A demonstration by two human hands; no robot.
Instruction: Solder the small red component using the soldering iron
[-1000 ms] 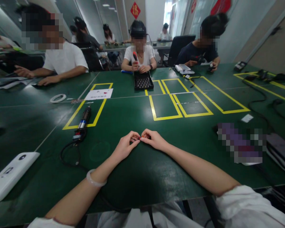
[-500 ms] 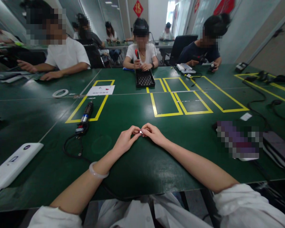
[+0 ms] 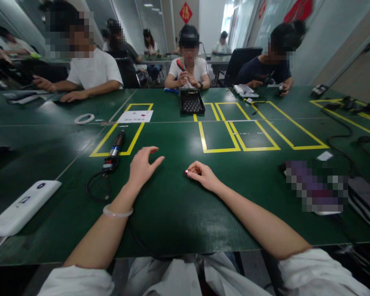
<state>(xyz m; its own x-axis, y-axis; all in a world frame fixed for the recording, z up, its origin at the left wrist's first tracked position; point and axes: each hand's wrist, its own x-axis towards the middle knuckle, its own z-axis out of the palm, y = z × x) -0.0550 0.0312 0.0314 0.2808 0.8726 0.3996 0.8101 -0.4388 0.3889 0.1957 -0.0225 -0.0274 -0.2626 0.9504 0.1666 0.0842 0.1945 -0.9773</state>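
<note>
Pinched in the fingertips of my right hand (image 3: 202,174) is a small dark red and silvery piece (image 3: 186,172), too small to name, held just over the green table (image 3: 172,218). My left hand (image 3: 143,164) is empty, with thumb and fingers spread apart, and it hovers to the left of the piece. Beyond that hand, to its left, an electric screwdriver (image 3: 117,144) with a black cable lies inside a yellow taped outline. A white sheet of paper (image 3: 135,116) with a small red thing on it lies at the far end of that outline.
A black tray (image 3: 192,109) of small parts stands before a person (image 3: 188,70) across the table. More yellow tape outlines (image 3: 220,150) mark the surface. A white power bank-like block (image 3: 27,207) lies left, a white ring (image 3: 84,119) farther back, and a pixelated object (image 3: 316,187) right.
My left hand has let go of the small piece, opened, and moved left and forward. My right hand keeps the piece in nearly the same place. The view has shifted slightly.
</note>
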